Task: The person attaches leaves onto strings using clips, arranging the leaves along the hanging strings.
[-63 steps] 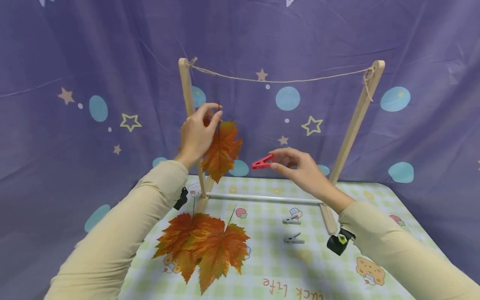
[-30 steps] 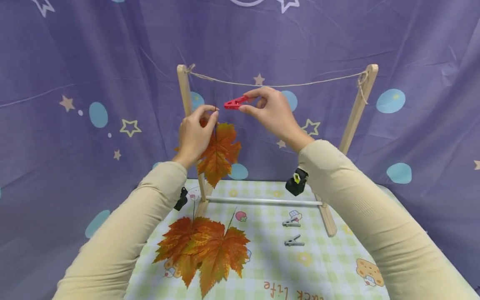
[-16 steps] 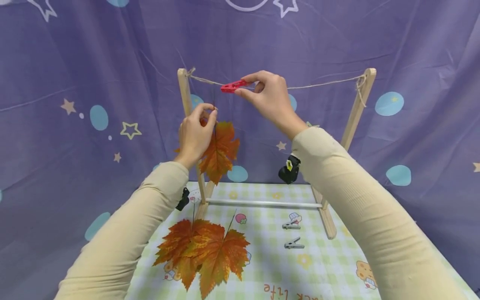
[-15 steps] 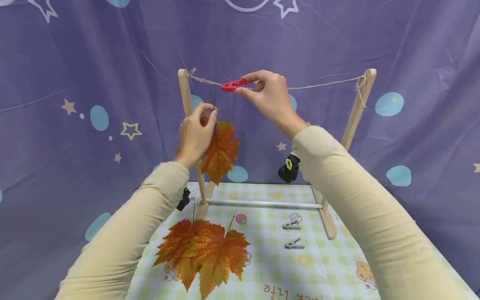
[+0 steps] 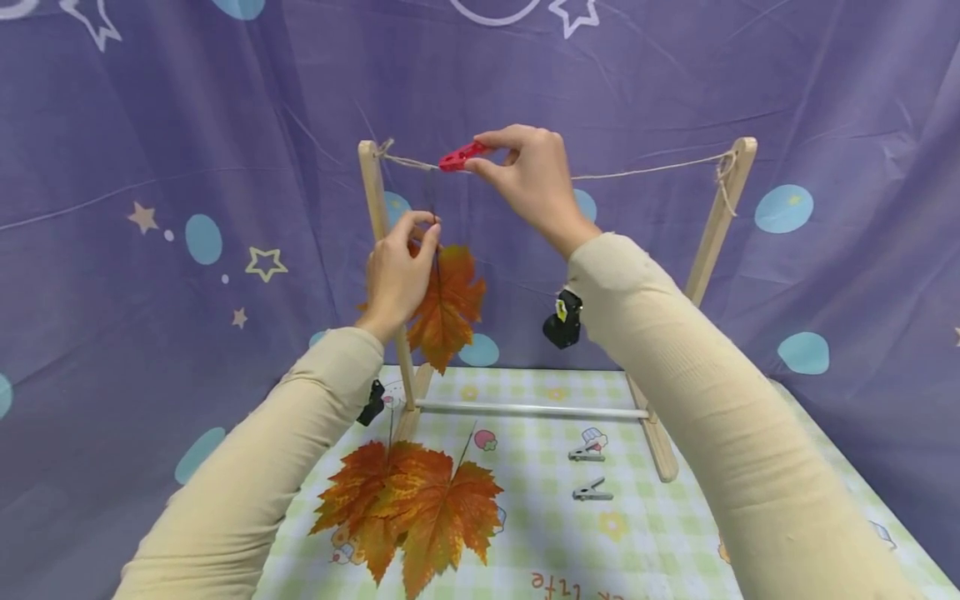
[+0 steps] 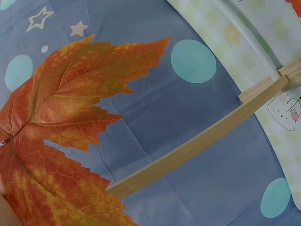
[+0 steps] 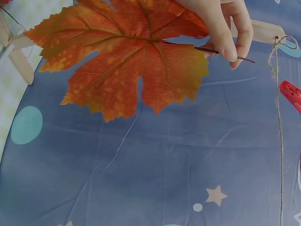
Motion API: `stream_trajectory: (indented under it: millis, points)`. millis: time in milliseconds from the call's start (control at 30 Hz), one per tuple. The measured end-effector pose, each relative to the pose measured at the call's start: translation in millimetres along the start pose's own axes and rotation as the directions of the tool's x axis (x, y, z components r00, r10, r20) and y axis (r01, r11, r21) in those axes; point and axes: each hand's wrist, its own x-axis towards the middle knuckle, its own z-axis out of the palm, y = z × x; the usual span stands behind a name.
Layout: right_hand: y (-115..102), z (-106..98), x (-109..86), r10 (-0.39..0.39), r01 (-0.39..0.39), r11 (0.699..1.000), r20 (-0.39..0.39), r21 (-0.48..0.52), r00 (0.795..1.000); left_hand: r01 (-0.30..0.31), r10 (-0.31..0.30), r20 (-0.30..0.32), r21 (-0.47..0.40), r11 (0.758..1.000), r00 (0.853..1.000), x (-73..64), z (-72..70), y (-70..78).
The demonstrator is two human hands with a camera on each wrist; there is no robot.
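Stem (image 7: 204,49) between left fingers (image 5: 427,242); leaf (image 5: 450,304) below

Legible text, head view: one printed inscription, in orange-brown lettering (image 5: 553,582), on the green-and-white checked cloth (image 5: 540,529) covering the bench. Position: lower edge of frame, slightly right of centre. Orientation: upside down relative to the camera. Reading: "life", small letters, plain hand-drawn style. To the right of it in the frame, further characters of the same colour, cut by the lower edge; possibly "ck", reading uncertain. Black device (image 5: 562,321) on the right wrist, right of centre: yellow-and-white mark, too small to read.
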Motion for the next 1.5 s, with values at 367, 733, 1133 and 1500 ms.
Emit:
stream_trajectory:
  millis: [367, 733, 1133, 1500]
  points:
    - [-5.5, -1.0, 8.2, -0.039, 0.044, 0.996, 0.057, -0.082, 0.998, 0.018, -0.018, 0.014, -0.016, 1.0, 1.0, -2.9, -0.4, 0.4]
    - [-9.3, 0.1, 10.2, -0.021, 0.035, 0.993, 0.121, -0.116, 0.992, 0.037, -0.036, 0.014, -0.025, 0.999, 0.999, -5.9, -1.6, -2.0]
    - [-13.1, 5.2, 13.4, 0.012, 0.007, 0.991, 0.143, -0.134, 0.99, 0.034, -0.034, 0.0, -0.004, 0.999, 0.999, -10.0, -2.9, -4.9]
    - [-20.8, 6.7, 19.3, 0.056, -0.016, 0.982, 0.21, -0.187, 0.976, 0.033, -0.032, 0.023, -0.046, 0.998, 0.999, -13.0, -5.8, -7.7]
